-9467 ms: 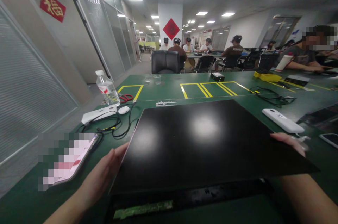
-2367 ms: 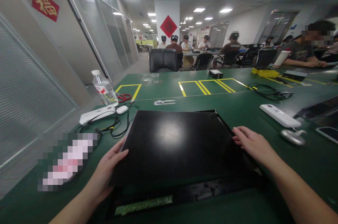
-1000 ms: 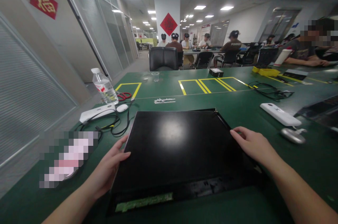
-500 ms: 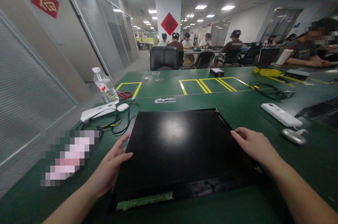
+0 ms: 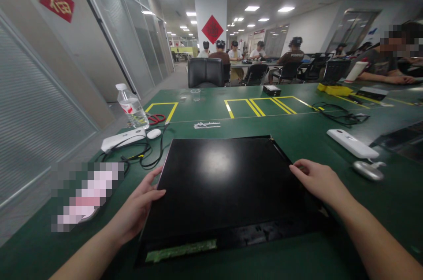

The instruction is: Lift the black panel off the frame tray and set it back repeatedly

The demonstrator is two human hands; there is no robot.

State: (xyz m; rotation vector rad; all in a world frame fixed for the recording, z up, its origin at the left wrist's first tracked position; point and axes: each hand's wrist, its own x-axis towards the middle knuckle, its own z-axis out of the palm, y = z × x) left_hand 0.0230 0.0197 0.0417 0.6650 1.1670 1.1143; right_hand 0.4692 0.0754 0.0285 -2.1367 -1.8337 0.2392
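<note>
A flat black panel (image 5: 221, 183) with a glossy surface lies in front of me, a bright reflection near its upper middle. Along its near edge runs a strip of green tape (image 5: 181, 250). Part of a dark frame shows past the panel's right side and far corner. My left hand (image 5: 140, 207) grips the left edge, thumb on top and the other fingers at the side. On the right edge, my right hand (image 5: 317, 183) holds the panel between thumb and fingers; some fingertips are hidden.
Left on the green table (image 5: 185, 121) are a bottle (image 5: 131, 108), red scissors (image 5: 156, 119), a white device (image 5: 124, 139) and black cables. Another white device (image 5: 352, 143) and a silver mouse-shaped object (image 5: 368, 170) lie right. People sit at the back and far right.
</note>
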